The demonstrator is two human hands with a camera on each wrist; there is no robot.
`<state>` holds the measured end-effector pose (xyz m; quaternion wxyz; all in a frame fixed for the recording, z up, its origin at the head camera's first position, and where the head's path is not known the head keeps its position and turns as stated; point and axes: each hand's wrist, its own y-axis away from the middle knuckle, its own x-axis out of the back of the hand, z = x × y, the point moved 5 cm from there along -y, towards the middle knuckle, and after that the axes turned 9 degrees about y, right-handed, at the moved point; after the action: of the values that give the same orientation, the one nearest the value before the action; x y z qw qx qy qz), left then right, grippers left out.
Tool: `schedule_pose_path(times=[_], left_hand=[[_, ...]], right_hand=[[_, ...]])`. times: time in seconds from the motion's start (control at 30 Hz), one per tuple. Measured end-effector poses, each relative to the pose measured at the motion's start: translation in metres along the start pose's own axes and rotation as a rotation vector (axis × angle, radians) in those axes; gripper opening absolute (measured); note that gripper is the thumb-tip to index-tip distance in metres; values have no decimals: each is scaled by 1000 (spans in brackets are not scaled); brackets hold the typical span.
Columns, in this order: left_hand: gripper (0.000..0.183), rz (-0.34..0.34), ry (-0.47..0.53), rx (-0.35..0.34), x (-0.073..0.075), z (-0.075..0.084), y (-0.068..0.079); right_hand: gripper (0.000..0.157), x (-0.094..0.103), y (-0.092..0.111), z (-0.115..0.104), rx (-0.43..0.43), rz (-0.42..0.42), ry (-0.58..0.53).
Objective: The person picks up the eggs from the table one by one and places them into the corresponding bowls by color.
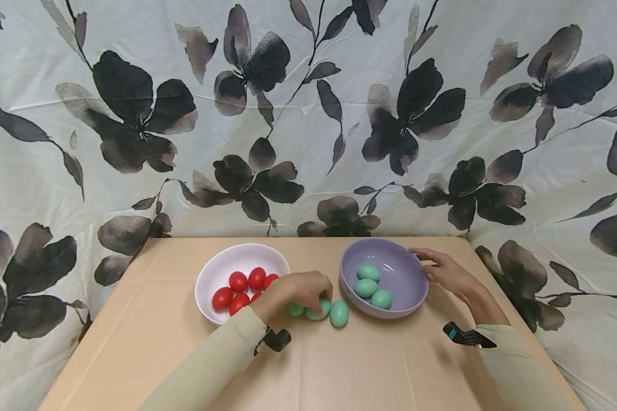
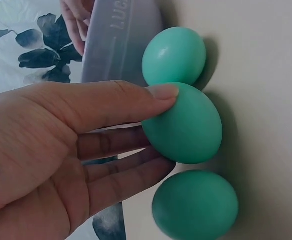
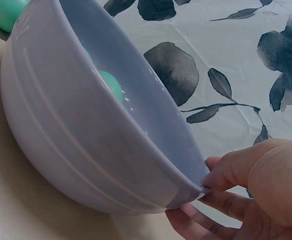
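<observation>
Three green eggs lie in a row on the table between two bowls. My left hand point(image 1: 304, 288) is at the middle green egg point(image 2: 193, 127), thumb on one side and fingers round the other, pinching it. Beside it, nearer the purple bowl, sits another green egg point(image 1: 339, 314); the third green egg point(image 2: 196, 206) lies on the other side, partly hidden by my hand in the head view. The purple bowl point(image 1: 405, 279) has three green eggs point(image 1: 365, 287) inside. At its right edge my right hand point(image 3: 266, 175) holds the rim between thumb and fingers.
A pale pink bowl point(image 1: 211, 275) with several red eggs point(image 1: 222, 298) stands on the left, partly behind my left forearm. Behind the table point(image 1: 370, 365) hangs a floral cloth point(image 1: 329, 142). Each wrist wears a dark strapped device point(image 1: 277, 340).
</observation>
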<state>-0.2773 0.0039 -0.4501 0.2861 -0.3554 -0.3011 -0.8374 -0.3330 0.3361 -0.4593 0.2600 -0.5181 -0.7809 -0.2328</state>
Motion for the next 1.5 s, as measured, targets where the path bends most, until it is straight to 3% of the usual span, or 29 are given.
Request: schedule_pose_path(times=[0.23,0.5,0.9,1.5], left_hand=[[22,22,15,-64,11,7,4],[26,73,25,-144,20,4,4],[33,186,174,-185,30,5,10],[33,349,377,-271,33,11,3]], right_hand=[[55,0,0,1,4,-2,-13],[55,0,2,-1,10,3,-1],[54,0,3,-1,6,4,13],[54,1,1,-1,12,7,-14]])
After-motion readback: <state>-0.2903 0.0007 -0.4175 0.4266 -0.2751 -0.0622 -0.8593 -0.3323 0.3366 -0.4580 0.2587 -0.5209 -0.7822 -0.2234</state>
